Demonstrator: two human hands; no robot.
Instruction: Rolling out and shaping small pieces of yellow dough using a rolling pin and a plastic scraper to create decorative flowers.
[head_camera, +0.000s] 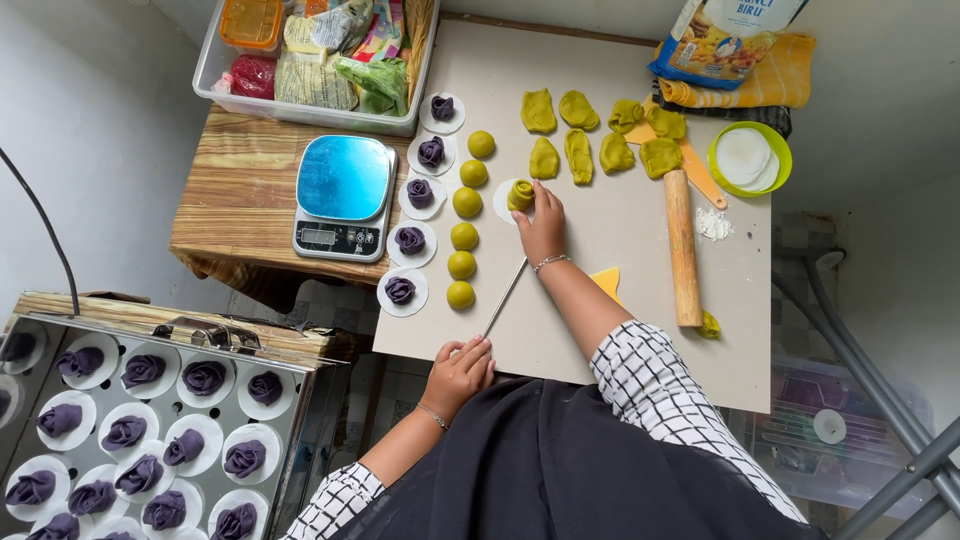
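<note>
My right hand (542, 225) reaches across the grey board (600, 330), and its fingertips pinch a rolled green dough flower (520, 194) that sits on a white paper round. My left hand (460, 372) rests with curled fingers at the board's near edge. The near end of a thin metal rod (505, 297) meets its fingertips; I cannot tell whether it grips the rod. To the left of the flower are a column of green dough balls (463, 236) and a column of purple dough flowers (410, 240) on paper rounds. Flattened green dough pieces (578, 150) lie beyond.
A wooden rolling pin (683, 250) lies at the right of the board, near a green bowl of paper rounds (749, 157). A digital scale (344, 196) and a clear bin (310, 60) sit to the left. A steel tray of purple flowers (150, 430) is at lower left.
</note>
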